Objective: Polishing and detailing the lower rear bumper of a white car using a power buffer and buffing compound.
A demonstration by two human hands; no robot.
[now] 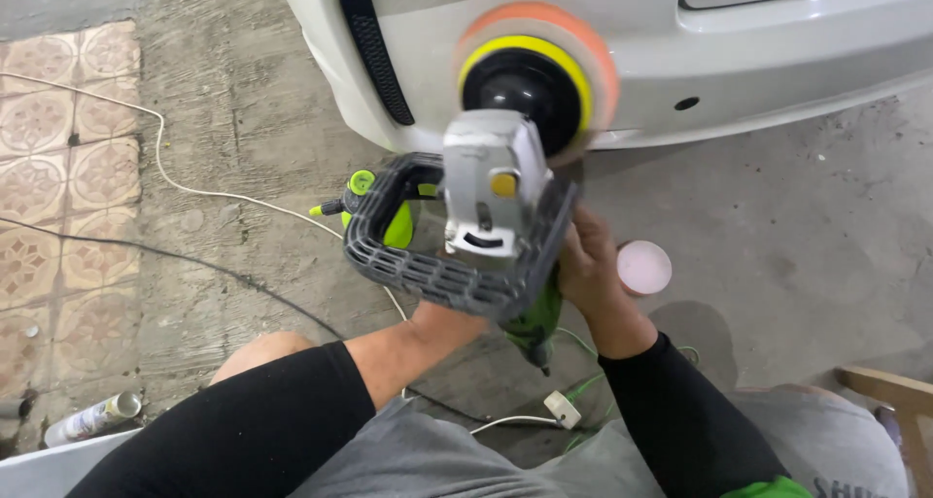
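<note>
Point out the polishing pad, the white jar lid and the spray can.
polishing pad (583, 34), head view, orange foam rim
white jar lid (644, 267), head view, middle of top
spray can (92, 419), head view, middle of body

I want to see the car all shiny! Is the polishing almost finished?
Hard to tell how much is finished: the white bumper looks clean, but glossy patches don't stand out. In hand now: the polisher, its orange pad pressed against the bumper, left hand under the grey loop handle, right hand on the green body. A small round pink-lidded tub sits on the concrete, so polishing seems under way.
</note>
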